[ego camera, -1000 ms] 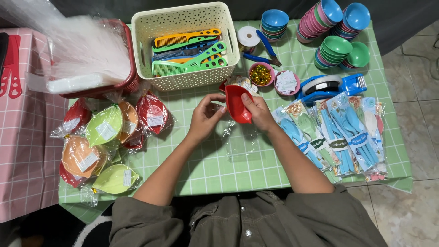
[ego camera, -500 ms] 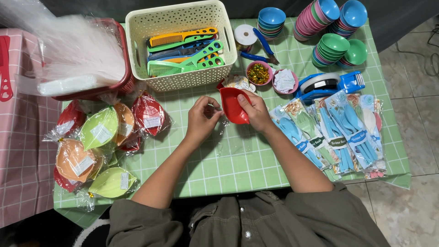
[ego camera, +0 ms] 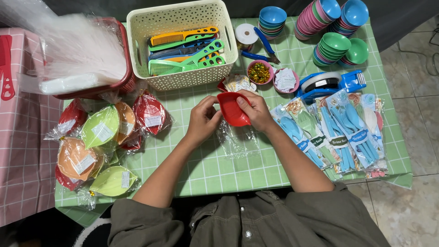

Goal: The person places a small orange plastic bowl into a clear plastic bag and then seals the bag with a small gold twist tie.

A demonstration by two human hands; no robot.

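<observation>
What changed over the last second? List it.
Little changed. The red dish stays held between the left hand and right hand, tipped slightly more upright over the clear plastic bag. Basket of combs, wrapped dishes and spoon packs stayed put.

On the table [ego camera: 228, 174], the basket [ego camera: 183, 77] of combs [ego camera: 185, 50] stood behind the bowl [ego camera: 232, 109], wrapped bowls [ego camera: 103, 132] lay left of it, cutlery packs [ego camera: 338, 128] right, and a plastic bag [ego camera: 238, 139] just before it.

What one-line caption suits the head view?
Both hands, left hand and right hand, hold a red dish above a clear bag.
</observation>
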